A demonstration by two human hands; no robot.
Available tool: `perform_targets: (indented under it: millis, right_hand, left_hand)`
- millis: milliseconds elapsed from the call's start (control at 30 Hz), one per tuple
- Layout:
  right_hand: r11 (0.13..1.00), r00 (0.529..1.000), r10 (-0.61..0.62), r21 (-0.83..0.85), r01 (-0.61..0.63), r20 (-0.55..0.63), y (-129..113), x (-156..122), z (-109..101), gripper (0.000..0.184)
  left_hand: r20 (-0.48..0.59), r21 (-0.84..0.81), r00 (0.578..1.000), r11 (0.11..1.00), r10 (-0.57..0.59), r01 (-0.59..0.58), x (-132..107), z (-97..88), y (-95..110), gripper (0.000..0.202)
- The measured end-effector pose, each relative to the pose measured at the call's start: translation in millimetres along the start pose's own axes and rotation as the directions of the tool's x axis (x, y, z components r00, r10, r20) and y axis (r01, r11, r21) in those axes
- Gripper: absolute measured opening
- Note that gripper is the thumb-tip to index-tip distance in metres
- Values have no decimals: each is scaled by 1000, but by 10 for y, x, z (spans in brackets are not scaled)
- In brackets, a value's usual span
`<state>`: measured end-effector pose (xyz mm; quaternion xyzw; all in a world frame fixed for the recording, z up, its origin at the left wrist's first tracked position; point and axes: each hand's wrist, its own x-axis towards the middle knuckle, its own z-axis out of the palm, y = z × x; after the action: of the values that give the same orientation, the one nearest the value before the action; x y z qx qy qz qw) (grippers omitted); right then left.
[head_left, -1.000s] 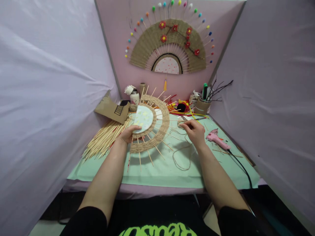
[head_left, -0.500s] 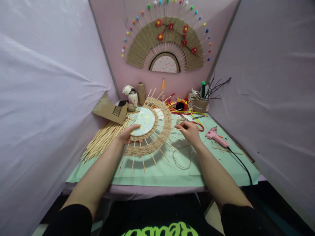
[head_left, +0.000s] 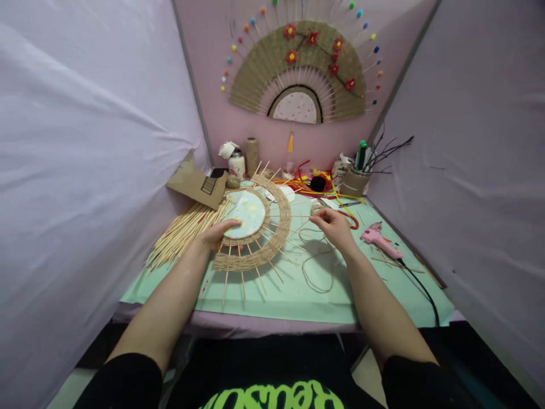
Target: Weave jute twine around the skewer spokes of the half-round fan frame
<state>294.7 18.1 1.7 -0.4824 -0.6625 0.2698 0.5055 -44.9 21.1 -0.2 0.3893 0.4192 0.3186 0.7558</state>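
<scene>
A half-made fan (head_left: pixel 259 227) of thin wooden sticks, woven with jute twine round a pale half-round card centre, is tilted up off the green mat (head_left: pixel 281 289). My left hand (head_left: pixel 215 236) grips its lower left edge, thumb on the card. My right hand (head_left: pixel 334 224) is to the right of the fan with fingers pinched on the jute twine (head_left: pixel 317 267), which trails in loose loops over the mat below it.
A heap of loose sticks (head_left: pixel 183 233) lies left of the fan beside a cardboard piece (head_left: pixel 196 184). A pink glue gun (head_left: pixel 381 243) with a black cord lies at right. Jars, a twine spool, a pen cup and coloured scraps crowd the back. A finished fan (head_left: pixel 302 74) hangs on the wall.
The fan has turned a little and dropped lower toward the mat in my left hand. My right hand has stayed near the fan's right edge, holding the twine.
</scene>
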Motion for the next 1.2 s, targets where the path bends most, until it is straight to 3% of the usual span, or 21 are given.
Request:
perform_targets:
  millis: [100,267,467,767,1000,1200]
  right_hand:
    - [999,999,-50,-3,50,-1,-20,18,-86,27]
    - [991,997,-23,134,13,69,-86,21,-210,21]
    - [966,998,-14,258,-3,62,-91,6,-250,19]
    - [999,990,-32,0,33,134,-78,0,14,21]
    - [992,999,22,-129,-16,40,-40,8,-2,38]
    - [994,1000,5,-112,-5,0,-48,8,4,38]
  left_hand:
    - [18,-8,999,999,-36,36,-4,31,-35,38]
    - [131,-54,991,997,-39,46,1,95,-100,40]
    - [177,-125,984,992,-1,23,2,10,-110,48]
    - [330,-83,943,993,-53,85,2,83,-176,47]
    - [270,-75,962,995,-46,68,39,18,-208,49]
    - [200,1,979,999,35,-36,52,86,-200,50]
